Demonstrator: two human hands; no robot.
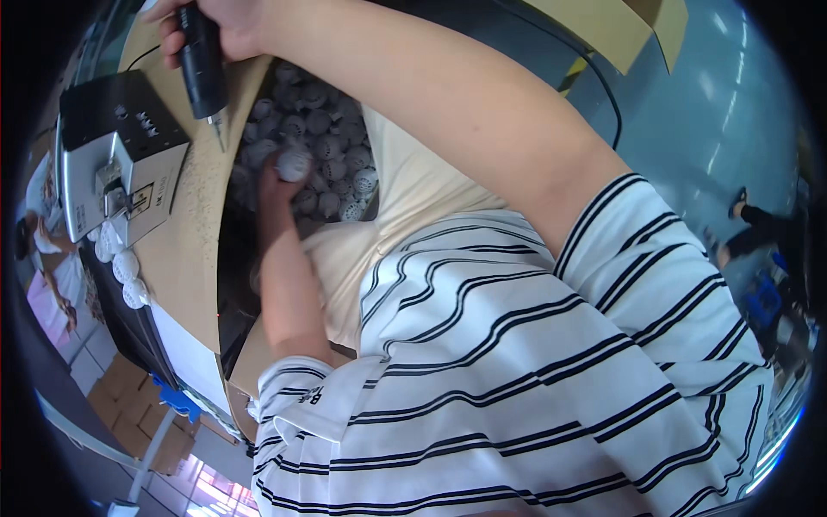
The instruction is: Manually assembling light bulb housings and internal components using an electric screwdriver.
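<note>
While the work looks only partway along, I can't tell whether the short row of balls (126, 266) just beside the boxy silver-and-black machine (127, 159) is finished or waiting. Right of that machine, the right hand (234, 28) has its fingers wrapped round a black screwdriver (200, 65), whose bit is well apart from any ball, so no driving seems under way. Farther right of the machine, the left hand (274, 185) is curled partly closed about one white ball (295, 164). It looks round and pale, its surface detail blurred; around it, the heap (327, 138) shows many more, patterned with slots, apparently much left to handle.
</note>
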